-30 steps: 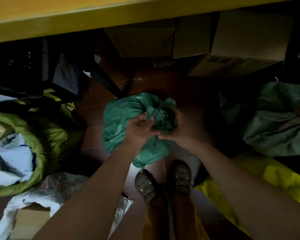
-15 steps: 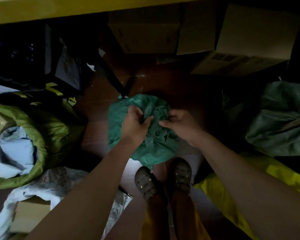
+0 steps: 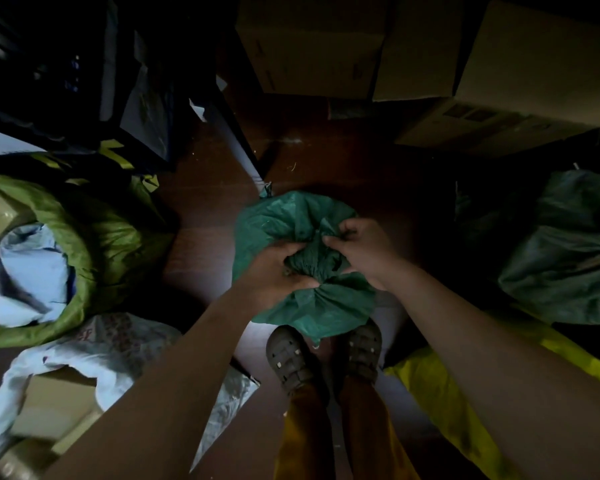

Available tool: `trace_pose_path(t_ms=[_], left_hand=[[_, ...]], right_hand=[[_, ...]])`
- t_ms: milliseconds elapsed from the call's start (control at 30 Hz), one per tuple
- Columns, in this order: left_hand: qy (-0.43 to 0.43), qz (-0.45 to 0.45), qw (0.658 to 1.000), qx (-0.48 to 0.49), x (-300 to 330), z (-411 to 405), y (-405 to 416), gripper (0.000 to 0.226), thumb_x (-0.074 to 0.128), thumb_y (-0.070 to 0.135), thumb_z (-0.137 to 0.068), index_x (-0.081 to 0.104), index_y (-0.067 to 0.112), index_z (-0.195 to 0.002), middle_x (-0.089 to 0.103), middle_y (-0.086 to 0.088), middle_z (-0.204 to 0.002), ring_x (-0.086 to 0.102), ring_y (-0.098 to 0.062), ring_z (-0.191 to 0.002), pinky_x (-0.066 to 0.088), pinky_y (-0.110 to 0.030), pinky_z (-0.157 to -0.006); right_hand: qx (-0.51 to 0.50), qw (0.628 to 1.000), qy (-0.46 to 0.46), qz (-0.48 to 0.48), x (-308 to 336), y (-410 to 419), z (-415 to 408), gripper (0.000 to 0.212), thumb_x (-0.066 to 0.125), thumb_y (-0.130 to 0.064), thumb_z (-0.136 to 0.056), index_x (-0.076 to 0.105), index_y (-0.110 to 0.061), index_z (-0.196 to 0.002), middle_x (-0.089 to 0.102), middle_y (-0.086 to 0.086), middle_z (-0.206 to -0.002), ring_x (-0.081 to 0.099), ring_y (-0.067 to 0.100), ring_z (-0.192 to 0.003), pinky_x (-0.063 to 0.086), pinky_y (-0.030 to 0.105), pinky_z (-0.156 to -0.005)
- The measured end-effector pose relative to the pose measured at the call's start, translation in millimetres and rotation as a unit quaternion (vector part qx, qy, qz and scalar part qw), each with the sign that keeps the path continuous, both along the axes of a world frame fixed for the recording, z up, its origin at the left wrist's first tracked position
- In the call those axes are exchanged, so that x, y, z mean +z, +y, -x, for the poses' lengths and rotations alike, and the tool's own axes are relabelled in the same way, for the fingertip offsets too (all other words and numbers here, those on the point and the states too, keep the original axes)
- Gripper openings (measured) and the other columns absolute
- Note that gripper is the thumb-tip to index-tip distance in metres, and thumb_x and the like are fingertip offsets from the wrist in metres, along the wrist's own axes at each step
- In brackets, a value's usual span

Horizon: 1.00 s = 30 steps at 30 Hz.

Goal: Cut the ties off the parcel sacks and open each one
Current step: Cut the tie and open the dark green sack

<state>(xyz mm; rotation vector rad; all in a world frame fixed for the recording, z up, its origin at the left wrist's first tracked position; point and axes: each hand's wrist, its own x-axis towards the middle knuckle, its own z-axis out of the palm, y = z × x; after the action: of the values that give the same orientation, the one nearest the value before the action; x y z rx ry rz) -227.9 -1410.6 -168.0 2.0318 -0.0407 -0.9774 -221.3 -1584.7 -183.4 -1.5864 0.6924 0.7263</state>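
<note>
A teal-green parcel sack (image 3: 291, 220) is sitting in the middle of the head view, held up just above the person's two shoes (image 3: 291, 362) and over the dark wooden floor (image 3: 205, 216). Its gathered neck is bunching into a tight, wrinkled knot between the two hands, and the rest of the plastic is billowing out above and below that knot.

The left hand (image 3: 274, 271) is gripping the bunched neck from the left, its fingers curling round the fabric and its thumb pressing in from below. The right hand (image 3: 364, 247) is pinching the same bunch from the right, fingers curled and closing on the crumpled plastic. The two hands are lying just beside each other, with only the gathered green material between them. Whether a tie is on the neck cannot be told in the dim light.

To the left, a light-green sack (image 3: 111, 237) is lying open, showing pale parcels inside. Nearer the camera, a white sack (image 3: 118, 344) is spreading over a brown box. On the right, a dark green sack (image 3: 568, 254) is resting on the floor, well apart from the held one, and a yellow sack (image 3: 440, 386) is lying beneath the right forearm. Several cardboard boxes (image 3: 534, 64) are standing along the far side.
</note>
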Motion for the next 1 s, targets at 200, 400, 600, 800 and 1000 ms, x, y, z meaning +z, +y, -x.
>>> trace_pose_path(t_ms=[200,400,600,800,1000], left_hand=[[-0.106,-0.108,0.985,-0.080,-10,2,5,0.045,0.076,0.040,-0.075,0.069,0.022,-0.116,0.047,0.016,-0.136,0.032,-0.014,-0.128,0.024,-0.039,-0.109],[0.002,-0.083,0.996,0.040,-18,6,13,0.023,0.065,0.027,-0.089,0.071,0.009,-0.101,0.069,-0.005,-0.105,0.063,-0.023,-0.103,0.047,-0.035,-0.092],[0.043,-0.065,0.988,0.133,-16,17,13,0.022,0.053,0.028,-0.097,0.069,0.015,-0.105,0.067,0.004,-0.091,0.062,-0.007,-0.082,0.044,-0.019,-0.075],[0.075,-0.037,0.972,0.217,-17,27,10,0.022,0.054,0.025,-0.097,0.066,0.009,-0.107,0.069,-0.009,-0.101,0.065,-0.017,-0.090,0.051,-0.026,-0.082],[0.129,0.154,0.957,0.208,-16,45,24,0.067,0.081,0.002,-0.069,0.055,0.030,-0.125,0.062,0.013,-0.118,0.060,-0.002,-0.108,0.050,-0.014,-0.082]], right_hand=[[-0.053,0.998,0.023,0.020,-3,3,4,0.022,0.068,-0.009,-0.088,0.053,-0.024,-0.091,0.065,0.009,-0.100,0.067,0.023,-0.090,0.058,0.034,-0.057],[0.067,0.978,-0.199,0.020,6,0,27,0.024,0.063,-0.018,-0.093,0.064,-0.040,-0.102,0.054,-0.017,-0.123,0.055,0.003,-0.113,0.049,0.016,-0.087],[0.314,0.938,-0.143,-0.011,-4,11,41,0.085,0.080,-0.018,-0.078,0.034,-0.034,-0.148,0.018,-0.018,-0.159,0.015,0.002,-0.145,0.025,0.027,-0.114],[0.343,0.920,-0.173,0.078,-12,22,39,0.073,0.081,-0.017,-0.076,0.045,-0.022,-0.140,0.052,0.002,-0.142,0.046,0.018,-0.131,0.040,0.032,-0.106],[0.309,0.935,-0.150,0.082,-11,22,41,0.056,0.072,-0.022,-0.086,0.050,-0.009,-0.136,0.059,0.007,-0.133,0.055,0.019,-0.121,0.043,0.025,-0.098]])
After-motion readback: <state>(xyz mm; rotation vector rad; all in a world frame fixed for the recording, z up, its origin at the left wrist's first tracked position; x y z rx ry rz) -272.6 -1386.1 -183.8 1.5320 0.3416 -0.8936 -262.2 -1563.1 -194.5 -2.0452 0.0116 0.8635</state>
